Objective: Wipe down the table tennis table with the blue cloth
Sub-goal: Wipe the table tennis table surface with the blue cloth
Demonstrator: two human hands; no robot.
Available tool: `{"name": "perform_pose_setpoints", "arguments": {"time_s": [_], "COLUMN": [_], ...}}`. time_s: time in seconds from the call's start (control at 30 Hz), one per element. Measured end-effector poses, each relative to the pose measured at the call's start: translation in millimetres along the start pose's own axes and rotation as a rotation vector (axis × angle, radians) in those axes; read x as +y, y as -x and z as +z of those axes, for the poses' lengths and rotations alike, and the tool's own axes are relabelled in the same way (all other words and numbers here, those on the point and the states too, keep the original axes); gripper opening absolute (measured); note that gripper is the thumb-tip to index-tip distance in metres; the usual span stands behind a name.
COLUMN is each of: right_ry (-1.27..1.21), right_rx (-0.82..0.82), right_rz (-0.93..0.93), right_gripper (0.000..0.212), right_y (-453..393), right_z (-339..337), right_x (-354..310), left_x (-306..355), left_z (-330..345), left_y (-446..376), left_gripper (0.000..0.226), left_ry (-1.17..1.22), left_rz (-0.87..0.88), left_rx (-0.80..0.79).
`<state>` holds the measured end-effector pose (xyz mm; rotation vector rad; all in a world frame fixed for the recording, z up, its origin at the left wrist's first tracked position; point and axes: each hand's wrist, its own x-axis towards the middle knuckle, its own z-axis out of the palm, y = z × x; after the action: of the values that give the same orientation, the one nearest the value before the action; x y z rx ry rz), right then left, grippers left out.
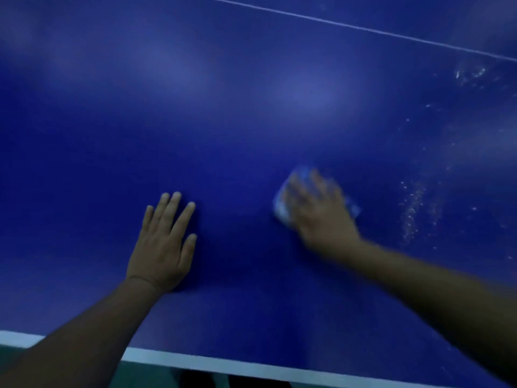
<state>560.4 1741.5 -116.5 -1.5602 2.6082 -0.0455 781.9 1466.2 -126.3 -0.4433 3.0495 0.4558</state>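
The blue table tennis table (pixel 237 121) fills almost the whole head view. My left hand (pixel 163 242) lies flat on it with fingers straight and spread, holding nothing. To its right, my right hand (pixel 316 208) presses down on the blue cloth (pixel 282 204), which is bunched under the palm and fingers; only its pale left edge and a bit at the right show. The right hand is blurred by motion.
White dust specks (pixel 411 211) streak the surface to the right of the cloth, with more smears farther back on the right (pixel 470 74). The white edge stripe (pixel 223 362) runs along the near side. A thin white line (pixel 363 28) crosses the far surface.
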Motion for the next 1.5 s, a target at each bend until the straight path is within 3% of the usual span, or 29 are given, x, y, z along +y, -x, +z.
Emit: {"name": "perform_pose_setpoints", "arguments": {"time_s": [0.1, 0.17, 0.23, 0.3, 0.4, 0.47, 0.53, 0.7, 0.77, 0.83, 0.87, 1.0, 1.03, 1.1, 1.23, 1.33, 1.4, 1.5], "right_ry": [0.010, 0.024, 0.106, 0.112, -0.075, -0.090, -0.029, -0.018, 0.001, 0.051, 0.064, -0.070, -0.095, -0.085, -0.053, -0.022, -0.018, -0.157], "right_rx": [-0.165, -0.145, -0.056, -0.033, 0.033, 0.056, 0.063, -0.069, -0.156, -0.173, -0.140, 0.028, 0.045, 0.041, -0.023, -0.105, -0.073, 0.021], "right_rz": [-0.510, -0.561, -0.364, 0.042, 0.600, 0.681, 0.527, -0.143, -0.369, -0.400, -0.305, 0.460, 0.577, 0.592, 0.215, 0.085, 0.288, 0.979], "right_gripper": [0.049, 0.049, 0.044, 0.038, 0.051, 0.053, 0.054, 0.051, 0.049, 0.049, 0.050, 0.053, 0.055, 0.057, 0.051, 0.051, 0.053, 0.055], "right_y": [80.8, 60.5, 1.5, -52.0, -79.1, -79.1, -61.1, 92.0, 125.7, 112.1, 96.6, 32.2, 24.8, 28.0, 109.7, 151.4, 148.9, 113.6], "right_z": [1.8, -7.3, -4.9, -13.2, -22.4, -22.3, -13.9, 10.7, 9.2, 9.2, 10.6, 0.1, -0.2, 6.4, 24.8, 24.9, 23.9, 18.2], "right_x": [-41.2, -12.5, 40.7, 101.2, 151.2, 129.1, 80.7, -79.8, -91.1, -63.6, -47.6, -11.8, -18.6, -53.8, -167.8, -179.4, -163.4, -173.0], "left_x": [-0.8, -1.7, -1.5, -0.8, -0.4, -1.7, -3.4, -3.9, -4.0, -4.0, -4.1, -3.1, -3.2, -3.8, -5.4, -12.8, -17.4, -18.4], "left_z": [0.5, -0.4, 0.0, 0.1, -0.2, -0.2, -0.7, 0.0, 0.1, -0.6, -1.0, -2.5, -3.0, -3.1, -5.7, -14.8, -19.6, -15.9], "left_y": [-0.4, -3.9, -6.4, -5.2, -3.8, -4.8, -4.3, -5.0, -6.3, -6.2, -6.2, -7.7, -7.3, -6.4, -7.8, 1.6, 30.4, 100.3], "left_gripper": [0.059, 0.059, 0.058, 0.058, 0.057, 0.057, 0.057, 0.059, 0.060, 0.061, 0.061, 0.064, 0.065, 0.068, 0.072, 0.074, 0.070, 0.063], "left_ry": [-0.020, -0.024, -0.022, -0.020, -0.015, -0.012, -0.015, -0.009, -0.009, -0.007, -0.003, 0.014, 0.016, 0.007, 0.027, 0.130, 0.180, 0.191], "left_rz": [0.041, 0.043, 0.033, 0.028, 0.028, 0.025, 0.024, 0.021, 0.017, 0.014, 0.012, 0.016, 0.013, 0.014, 0.020, 0.063, 0.106, 0.117], "left_rx": [-0.017, -0.021, -0.028, -0.031, -0.021, -0.021, -0.027, -0.045, -0.058, -0.069, -0.068, -0.065, -0.069, -0.075, -0.132, -0.203, -0.167, -0.064]}}
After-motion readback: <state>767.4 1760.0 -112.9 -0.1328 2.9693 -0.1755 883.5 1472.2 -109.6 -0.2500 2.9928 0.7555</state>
